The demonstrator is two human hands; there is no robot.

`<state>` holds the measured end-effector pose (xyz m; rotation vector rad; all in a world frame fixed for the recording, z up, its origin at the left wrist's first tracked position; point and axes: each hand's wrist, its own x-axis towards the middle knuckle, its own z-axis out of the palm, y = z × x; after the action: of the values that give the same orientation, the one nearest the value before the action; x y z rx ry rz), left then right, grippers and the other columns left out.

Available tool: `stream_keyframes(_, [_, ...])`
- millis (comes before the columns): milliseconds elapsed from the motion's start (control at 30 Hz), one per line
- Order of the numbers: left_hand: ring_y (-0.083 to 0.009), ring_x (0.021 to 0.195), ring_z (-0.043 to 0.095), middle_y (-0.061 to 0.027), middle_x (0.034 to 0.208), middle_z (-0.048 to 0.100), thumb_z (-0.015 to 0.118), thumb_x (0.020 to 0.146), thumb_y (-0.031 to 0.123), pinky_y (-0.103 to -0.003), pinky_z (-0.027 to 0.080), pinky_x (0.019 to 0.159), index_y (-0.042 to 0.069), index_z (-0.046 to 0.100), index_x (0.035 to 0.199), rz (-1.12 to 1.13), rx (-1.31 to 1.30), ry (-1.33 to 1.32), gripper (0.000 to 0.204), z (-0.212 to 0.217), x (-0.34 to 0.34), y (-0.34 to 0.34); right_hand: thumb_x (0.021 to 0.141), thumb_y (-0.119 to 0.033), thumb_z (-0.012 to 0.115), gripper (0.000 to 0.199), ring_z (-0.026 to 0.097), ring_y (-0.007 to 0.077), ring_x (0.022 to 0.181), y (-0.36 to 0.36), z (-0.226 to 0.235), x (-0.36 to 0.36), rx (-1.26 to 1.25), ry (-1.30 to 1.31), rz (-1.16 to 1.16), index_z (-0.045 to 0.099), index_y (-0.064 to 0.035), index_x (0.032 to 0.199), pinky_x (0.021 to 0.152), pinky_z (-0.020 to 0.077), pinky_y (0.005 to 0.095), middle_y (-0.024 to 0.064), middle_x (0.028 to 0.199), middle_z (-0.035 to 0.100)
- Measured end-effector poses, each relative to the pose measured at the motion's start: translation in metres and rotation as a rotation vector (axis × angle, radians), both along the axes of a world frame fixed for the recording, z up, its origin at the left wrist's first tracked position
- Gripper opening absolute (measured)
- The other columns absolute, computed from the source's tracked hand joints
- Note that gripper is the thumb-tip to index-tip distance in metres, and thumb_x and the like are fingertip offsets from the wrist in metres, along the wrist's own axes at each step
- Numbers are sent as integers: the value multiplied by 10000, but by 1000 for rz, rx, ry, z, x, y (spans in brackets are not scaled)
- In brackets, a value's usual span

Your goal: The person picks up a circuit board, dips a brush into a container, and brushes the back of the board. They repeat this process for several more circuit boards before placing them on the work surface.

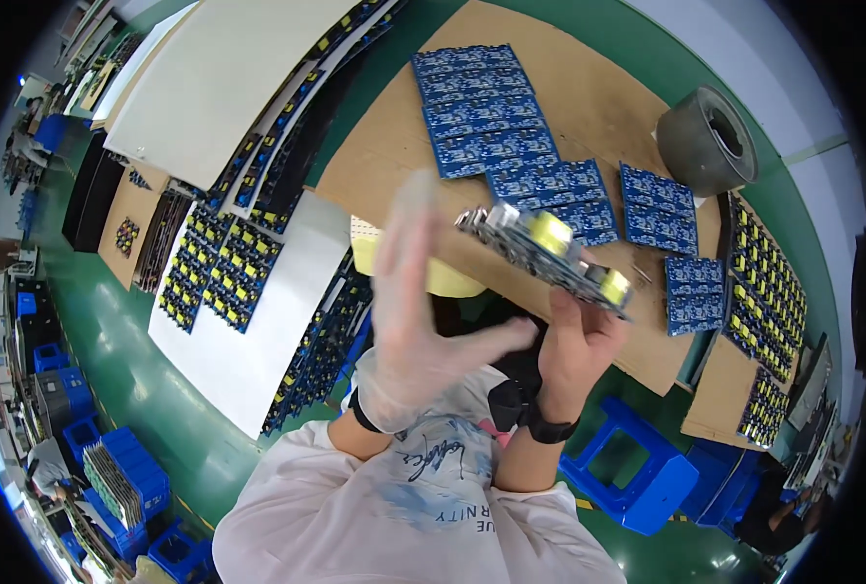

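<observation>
While the right hand (577, 343), bare and wearing a dark wristband, pinches a long blue circuit board panel with yellow block components and silver pins (548, 255) from below, the left hand (415, 326), in a thin clear plastic glove, stands open beside it with fingers spread and blurred, not closed on anything. The 2 hands are near each other but apart. The panel is held up at chest height, tilted, above the edge of a brown cardboard sheet (589, 97) that lies on the green table (773, 185).

Judging by its look, the panel is light and stiff, yet brittle along its length: it would likely flex or snap if levered from 1 end. The yellow parts and the pins stick out and seem easy to bend or knock, and the pin ends look sharp. The safest hold appears to be on the bare long edges, thumb on one and fingers on the other, roughly as the right hand has it now.

More flat blue boards (486, 107) lie in rows on the cardboard, with a grey roll of tape (705, 141) beyond them. A white sheet (267, 321) to the left carries further boards with yellow parts (221, 268), and a blue plastic stool (637, 472) stands below.
</observation>
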<state>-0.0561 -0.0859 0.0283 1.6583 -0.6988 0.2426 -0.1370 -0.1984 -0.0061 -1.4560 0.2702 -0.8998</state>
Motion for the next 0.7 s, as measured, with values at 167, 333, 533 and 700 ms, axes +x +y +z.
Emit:
stream_keyframes(167, [-313, 1060, 596, -200, 1197, 568, 720, 690, -75, -343, 474, 901, -27, 559, 1139, -345, -219, 600, 479, -14, -6, 10, 799, -62, 652, 565, 446, 376, 1229, -7, 0, 6, 476, -316, 231, 411, -18, 1309, 997, 399, 470, 210, 1329, 437])
stream_keyframes(333, [-332, 1009, 623, -188, 1095, 633, 628, 716, -147, -354, 482, 895, -31, 619, 1015, -99, 64, -47, 321, -22, 8, 8, 747, -316, 754, 878, 361, 407, 1291, -16, 3, 10, 537, -299, 350, 239, -56, 1409, 1021, 373, 486, 199, 1410, 306])
stream_keyframes(533, [-336, 1067, 598, -200, 1086, 632, 602, 698, -164, -375, 475, 910, -14, 613, 1028, -129, -160, 38, 362, -35, 15, 11, 639, -575, 759, 1082, 353, 417, 1291, -6, 12, 15, 688, -220, 286, 203, -78, 1423, 1033, 358, 503, 189, 1420, 284])
stream_keyframes(700, [-333, 1138, 551, -205, 1156, 597, 613, 713, -144, -393, 443, 954, -10, 588, 1097, -161, -42, -81, 408, -27, 17, 13, 618, -686, 701, 1113, 328, 446, 1293, -4, 12, 18, 669, -286, 302, 223, -74, 1415, 1038, 344, 531, 193, 1427, 272])
